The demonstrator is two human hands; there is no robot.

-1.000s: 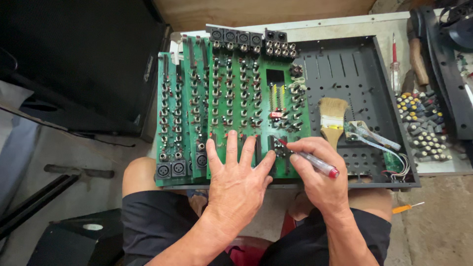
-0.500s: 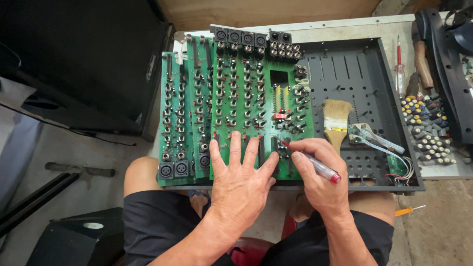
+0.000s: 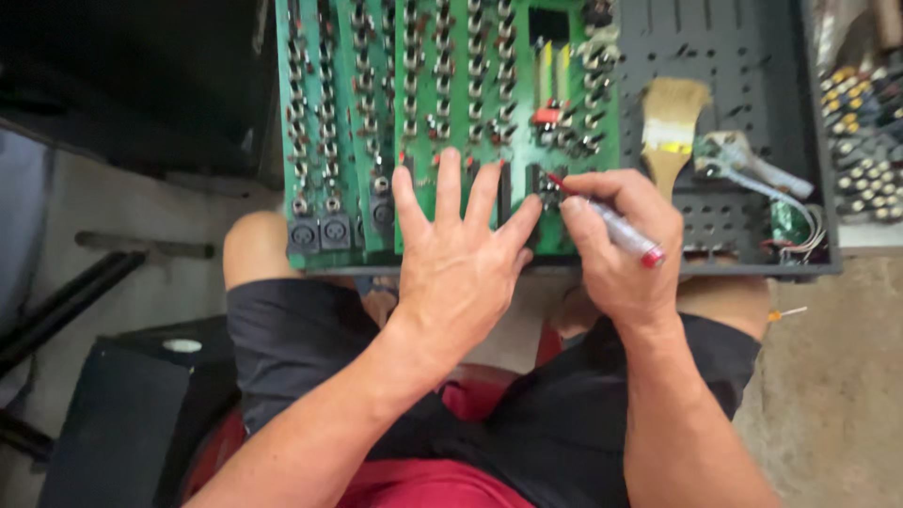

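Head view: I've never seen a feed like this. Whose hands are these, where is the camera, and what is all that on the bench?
The camera is worn on a person's head and looks down past their lap, so both hands are that person's own. There is no robot. The left hand lies flat, fingers spread, on a green circuit board packed with rows of small metal parts. The board sits in a dark metal case with a perforated floor. The right hand grips a slim tool with a red end, its tip touching the board's near edge. In the case lie a paintbrush and a small part with loose wires. On the right, beyond the case, sit many small coloured knobs.
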